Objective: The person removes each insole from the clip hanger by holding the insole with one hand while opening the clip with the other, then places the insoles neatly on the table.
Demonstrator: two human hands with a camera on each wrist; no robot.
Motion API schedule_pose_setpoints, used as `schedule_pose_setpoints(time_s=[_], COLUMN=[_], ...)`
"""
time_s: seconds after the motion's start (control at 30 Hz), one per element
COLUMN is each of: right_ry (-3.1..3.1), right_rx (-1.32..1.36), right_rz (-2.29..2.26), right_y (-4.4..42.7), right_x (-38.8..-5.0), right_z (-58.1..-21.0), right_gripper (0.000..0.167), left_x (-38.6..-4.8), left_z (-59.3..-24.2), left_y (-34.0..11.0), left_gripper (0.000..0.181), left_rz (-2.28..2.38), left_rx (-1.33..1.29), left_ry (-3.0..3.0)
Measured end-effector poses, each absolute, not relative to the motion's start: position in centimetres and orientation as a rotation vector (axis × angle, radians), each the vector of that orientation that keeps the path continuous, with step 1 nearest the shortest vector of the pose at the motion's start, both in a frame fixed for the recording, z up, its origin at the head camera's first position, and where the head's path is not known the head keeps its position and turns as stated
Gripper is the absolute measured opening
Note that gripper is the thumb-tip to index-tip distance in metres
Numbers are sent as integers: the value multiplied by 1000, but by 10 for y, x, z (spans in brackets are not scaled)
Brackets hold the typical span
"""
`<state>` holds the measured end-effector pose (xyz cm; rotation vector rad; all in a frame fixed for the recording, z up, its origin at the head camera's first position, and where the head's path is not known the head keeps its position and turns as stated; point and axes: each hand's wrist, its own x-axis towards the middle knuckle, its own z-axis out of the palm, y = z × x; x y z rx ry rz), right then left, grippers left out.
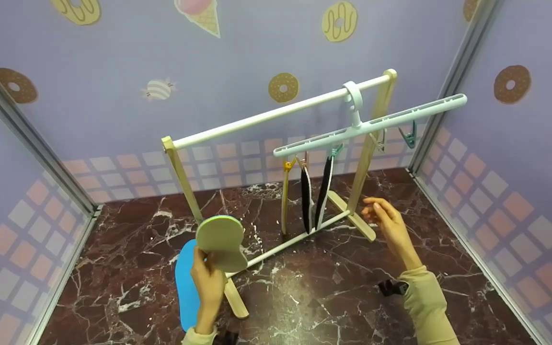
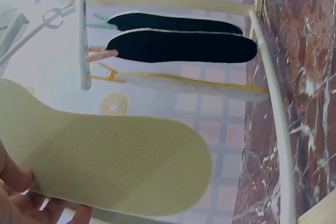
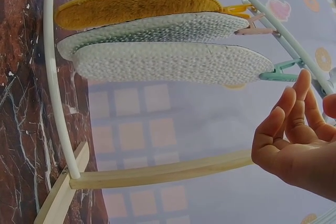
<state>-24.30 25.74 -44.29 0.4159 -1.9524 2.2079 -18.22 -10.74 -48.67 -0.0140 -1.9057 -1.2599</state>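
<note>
My left hand [image 1: 209, 285] pinches a beige insole [image 1: 221, 239] by its edge, thumb on one face; the left wrist view shows its woven surface. Just behind it on the table lies a blue insole [image 1: 186, 287]. My right hand [image 1: 388, 225] is raised beside the rack's right post, fingers loosely bent, holding nothing. From the pale hanger [image 1: 324, 140] hang a fuzzy yellow insole [image 3: 139, 6] in a yellow clip [image 1: 288, 166], and two insoles with black and white faces, one in a pink clip [image 2: 102, 54], the other in a green clip [image 3: 281, 72].
The hanger hooks over the white bar [image 1: 257, 119] of a wooden rack [image 1: 368, 163] on a dark marbled table [image 1: 127, 268]. A white clip [image 1: 380, 140] and another green clip [image 1: 410, 136] hang at the hanger's right with nothing in them. Patterned walls [image 1: 237, 57] enclose the table.
</note>
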Motion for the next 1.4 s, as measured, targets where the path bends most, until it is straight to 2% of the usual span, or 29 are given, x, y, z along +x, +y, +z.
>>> schedule_pose_setpoints(time_s=[0.57, 1.13, 1.4], right_ry=[-1948, -2005, -1982], right_rx=[408, 304, 330], right_rz=[2191, 2161, 2170], right_y=[257, 260, 261], right_x=[-243, -244, -241], right_z=[-443, -446, -445], right_gripper=[35, 33, 35], left_x=[-171, -166, -169], left_z=[-478, -481, -487], left_y=[-142, -172, -189], left_gripper=[24, 8, 11], left_rz=[-1320, -1163, -1060], left_rx=[100, 375, 307], left_ry=[-1856, -1999, -2226])
